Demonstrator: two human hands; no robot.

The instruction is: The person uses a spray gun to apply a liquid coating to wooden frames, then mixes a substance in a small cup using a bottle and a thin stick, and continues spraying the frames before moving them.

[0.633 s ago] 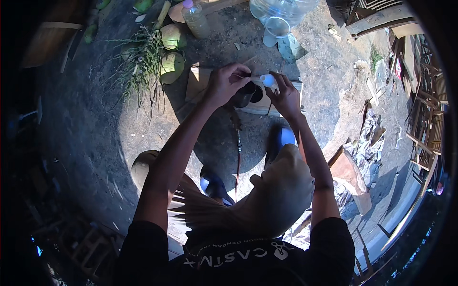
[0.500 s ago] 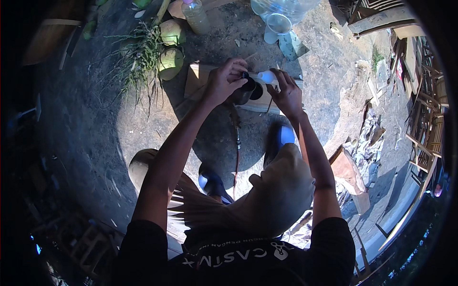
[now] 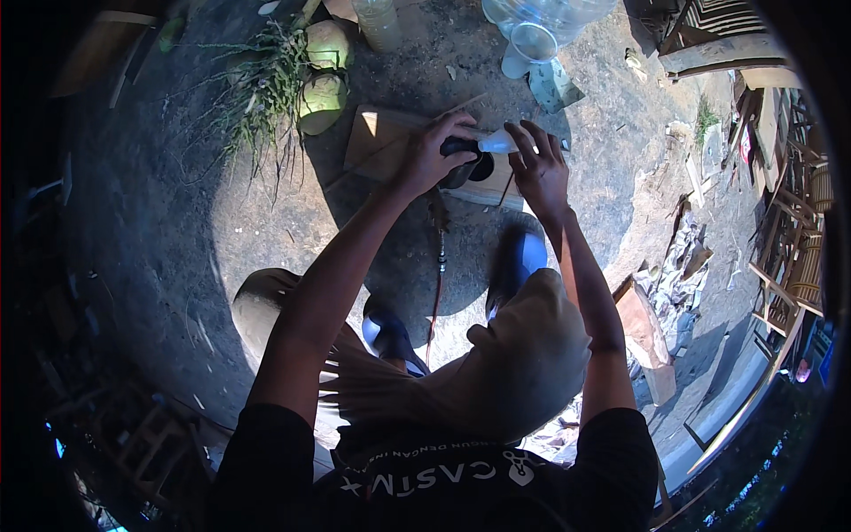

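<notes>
My left hand (image 3: 436, 158) is closed round a small black rounded piece (image 3: 460, 145); its exact kind is unclear in the shade. In the fingers of my right hand (image 3: 539, 170) is a small whitish translucent container (image 3: 498, 142), tilted sideways. Its narrower end meets the black piece, or lies just in front of it. Directly below both hands sits a dark round vessel (image 3: 481, 167), partly hidden by my left hand. A wooden board (image 3: 377, 146) lies flat on the ground under and behind it.
A thin hose (image 3: 437, 310) with a metal fitting runs between my blue shoes (image 3: 530, 253) toward the vessel. Green coconuts (image 3: 321, 102) and a stalk bunch (image 3: 261, 106) lie far left. Beyond are a clear bottle (image 3: 379, 25) and a bag of plastic cups (image 3: 534, 40). Wood scraps (image 3: 643, 328) lie right.
My hands have come closer together, bringing the whitish container up against the black piece. My left fingers wrap further round that piece. The whole view has shifted slightly.
</notes>
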